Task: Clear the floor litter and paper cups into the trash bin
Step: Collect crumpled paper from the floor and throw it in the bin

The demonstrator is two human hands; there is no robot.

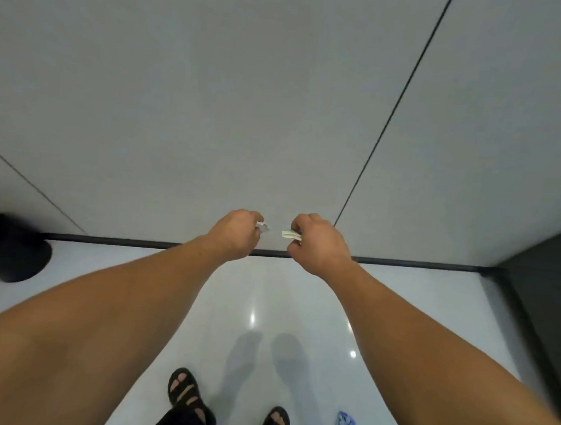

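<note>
Left hand [237,234] is curled up tight with a small white scrap [262,227] pinched at the fingertips, just a corner of it poking out. Right hand [320,245] is doing the same with a folded pale paper [291,235]. Thumb and fingers are clamped on it, and the folded edge sticks out toward the other hand. The two bits are near each other but not touching. Both are held out front at arm's length, with the grey wall [280,96] behind them.

So I'd call this the carry step: the litter's in hand and needs to get to the bin [14,253]. That's the black thing way off at the left edge, on the floor [266,294] by the baseboard [104,240], well apart from both hands. It looks like something pale is sitting in its mouth, but it's blurry so I can't swear to it.

Tips for doing it right:
- Don't loosen either pinch on the way over. These bits are light and will flutter off if they're dropped from high up or from the side.
- Turn left, get both hands right over the opening and low, then let go.
- One hand at a time is fine, and probably better so you can watch each piece go in.

That won't finish the job either. There's a blue wrapper [345,423] on the floor just beside the right sandal [276,424], so my guess is that's the next pickup.
</note>
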